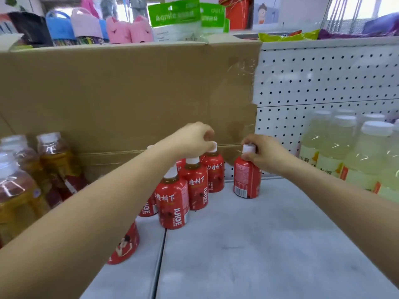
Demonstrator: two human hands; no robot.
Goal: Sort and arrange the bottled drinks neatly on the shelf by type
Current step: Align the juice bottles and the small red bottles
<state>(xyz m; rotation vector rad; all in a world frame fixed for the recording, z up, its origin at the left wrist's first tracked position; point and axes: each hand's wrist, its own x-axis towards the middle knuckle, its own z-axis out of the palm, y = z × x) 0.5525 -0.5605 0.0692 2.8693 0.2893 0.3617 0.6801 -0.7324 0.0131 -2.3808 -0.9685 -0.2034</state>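
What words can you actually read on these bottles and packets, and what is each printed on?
"JUICE": sideways on the front red bottle.
"楂树下": on that same label, and on the rear red bottle.
"Aqnite" (third letter unsure): green packet up top.
"水溶": pale yellow bottle.
Too small: barcode and print on the lone red bottle that the right hand grips.
Blurred: labels of the amber bottles.

Cardboard box (129, 93) left of pegboard (323, 83); pink cat bags (129, 31), green packets (174, 14) (lettering blurred) above.
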